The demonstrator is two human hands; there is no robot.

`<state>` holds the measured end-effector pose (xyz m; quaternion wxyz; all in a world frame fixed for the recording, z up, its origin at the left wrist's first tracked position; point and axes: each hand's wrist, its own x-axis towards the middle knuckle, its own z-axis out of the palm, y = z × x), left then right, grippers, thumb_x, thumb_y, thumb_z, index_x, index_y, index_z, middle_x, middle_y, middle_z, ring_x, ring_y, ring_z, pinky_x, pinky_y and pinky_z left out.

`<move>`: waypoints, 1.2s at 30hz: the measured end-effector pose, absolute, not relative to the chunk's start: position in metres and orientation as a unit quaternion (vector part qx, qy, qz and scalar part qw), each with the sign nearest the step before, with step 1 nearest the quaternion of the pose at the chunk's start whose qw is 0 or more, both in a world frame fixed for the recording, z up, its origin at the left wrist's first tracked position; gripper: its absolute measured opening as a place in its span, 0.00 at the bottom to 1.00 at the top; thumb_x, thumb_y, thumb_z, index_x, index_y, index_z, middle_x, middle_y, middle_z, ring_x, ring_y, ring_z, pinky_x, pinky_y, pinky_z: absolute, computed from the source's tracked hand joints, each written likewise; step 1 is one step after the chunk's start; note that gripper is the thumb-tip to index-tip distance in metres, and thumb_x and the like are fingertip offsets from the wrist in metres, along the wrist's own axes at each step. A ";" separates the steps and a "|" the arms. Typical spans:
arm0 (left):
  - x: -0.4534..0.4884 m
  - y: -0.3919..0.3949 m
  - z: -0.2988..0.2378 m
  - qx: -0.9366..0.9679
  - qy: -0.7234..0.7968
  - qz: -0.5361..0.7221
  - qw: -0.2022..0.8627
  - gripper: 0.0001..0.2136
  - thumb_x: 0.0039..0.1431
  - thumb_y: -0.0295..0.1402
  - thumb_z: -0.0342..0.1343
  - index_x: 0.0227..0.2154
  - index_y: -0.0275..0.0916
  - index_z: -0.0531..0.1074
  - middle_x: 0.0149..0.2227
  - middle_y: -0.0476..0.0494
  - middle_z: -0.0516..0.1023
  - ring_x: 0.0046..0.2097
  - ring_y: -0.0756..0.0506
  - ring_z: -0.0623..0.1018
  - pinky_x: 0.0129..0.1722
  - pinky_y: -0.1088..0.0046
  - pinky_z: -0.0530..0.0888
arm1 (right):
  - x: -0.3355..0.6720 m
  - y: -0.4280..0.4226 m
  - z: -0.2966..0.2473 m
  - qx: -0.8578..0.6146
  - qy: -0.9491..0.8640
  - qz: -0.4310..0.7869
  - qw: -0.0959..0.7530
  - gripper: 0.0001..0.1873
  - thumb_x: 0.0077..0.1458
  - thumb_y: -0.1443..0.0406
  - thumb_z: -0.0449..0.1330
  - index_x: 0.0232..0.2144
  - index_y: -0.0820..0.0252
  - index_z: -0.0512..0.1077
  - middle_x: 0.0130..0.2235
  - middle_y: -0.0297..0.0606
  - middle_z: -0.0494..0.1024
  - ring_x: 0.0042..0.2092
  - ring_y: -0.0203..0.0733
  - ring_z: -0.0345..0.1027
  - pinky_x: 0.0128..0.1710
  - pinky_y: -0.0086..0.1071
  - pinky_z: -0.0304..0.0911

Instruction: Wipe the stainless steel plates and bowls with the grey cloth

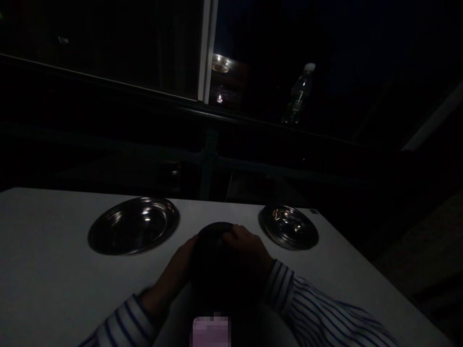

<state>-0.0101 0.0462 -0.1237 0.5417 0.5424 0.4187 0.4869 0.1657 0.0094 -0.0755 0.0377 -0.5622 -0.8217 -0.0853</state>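
Note:
The scene is very dark. My left hand [176,267] grips the left side of a dark, round object [217,270] in front of me at the table's middle; its kind is lost in shadow. Over its upper right edge curl the fingers of my right hand [249,246]. A wide, shiny steel dish [132,229] rests on the table to the left, apart from my left hand. Beyond my right hand lie smaller steel dishes [289,227], seemingly stacked.
A white table [47,270] carries these things. Behind it, a clear bottle with a white cap [301,94] stands at the window ledge, right of a pale window frame [208,53]. A pixelated pinkish patch [211,332] shows at the bottom.

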 end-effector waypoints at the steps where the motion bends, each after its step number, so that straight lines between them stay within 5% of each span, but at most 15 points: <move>1: -0.011 0.048 -0.124 0.563 0.436 0.474 0.518 0.07 0.38 0.31 0.58 0.25 0.43 0.75 0.31 0.42 0.79 0.40 0.34 0.75 0.46 0.59 0.66 | 0.164 0.010 -0.076 -0.568 -0.819 -0.074 0.026 0.13 0.56 0.64 0.52 0.45 0.56 0.66 0.43 0.43 0.69 0.42 0.44 0.64 0.32 0.30 0.62; 7: -0.017 0.052 -0.126 0.686 0.458 0.390 0.409 0.10 0.38 0.33 0.59 0.28 0.44 0.76 0.35 0.40 0.79 0.38 0.34 0.75 0.43 0.60 0.66 | 0.157 0.016 -0.080 -0.592 -0.804 -0.043 -0.022 0.18 0.57 0.62 0.49 0.49 0.58 0.63 0.46 0.48 0.69 0.46 0.49 0.65 0.38 0.37 0.64; 13: -0.022 0.049 -0.124 0.577 0.453 0.465 0.495 0.04 0.44 0.34 0.55 0.24 0.44 0.75 0.27 0.45 0.79 0.34 0.39 0.75 0.38 0.66 0.68 | 0.154 0.015 -0.077 -0.603 -0.798 -0.022 0.004 0.16 0.56 0.62 0.50 0.46 0.60 0.64 0.45 0.46 0.69 0.45 0.46 0.66 0.41 0.34 0.63; 18: -0.015 0.038 -0.115 0.526 0.470 0.455 0.543 0.12 0.49 0.39 0.51 0.16 0.41 0.70 0.18 0.47 0.73 0.25 0.44 0.72 0.26 0.70 0.66 | 0.155 0.013 -0.075 -0.616 -0.787 -0.031 0.030 0.14 0.56 0.67 0.48 0.44 0.62 0.65 0.41 0.46 0.70 0.40 0.46 0.69 0.36 0.33 0.63; 24: -0.010 0.037 -0.123 0.516 0.464 0.482 0.535 0.11 0.45 0.38 0.54 0.27 0.36 0.76 0.31 0.44 0.80 0.38 0.42 0.75 0.38 0.69 0.69 | 0.153 0.017 -0.085 -0.621 -0.783 -0.009 0.043 0.16 0.54 0.69 0.49 0.46 0.64 0.64 0.43 0.50 0.69 0.41 0.49 0.68 0.37 0.38 0.63; 30: -0.011 0.038 -0.131 0.519 0.467 0.487 0.524 0.15 0.45 0.39 0.53 0.31 0.34 0.76 0.30 0.43 0.80 0.37 0.42 0.77 0.39 0.67 0.70 | 0.160 0.022 -0.091 -0.566 -0.819 0.075 0.062 0.17 0.58 0.62 0.48 0.47 0.62 0.67 0.48 0.46 0.70 0.48 0.45 0.66 0.47 0.36 0.60; 36: -0.009 0.032 -0.126 0.517 0.481 0.492 0.509 0.14 0.46 0.39 0.52 0.29 0.35 0.76 0.28 0.44 0.80 0.33 0.44 0.77 0.35 0.70 0.71 | 0.173 0.022 -0.090 -0.490 -0.859 0.142 0.049 0.18 0.58 0.67 0.48 0.50 0.58 0.67 0.50 0.42 0.71 0.51 0.43 0.64 0.51 0.36 0.57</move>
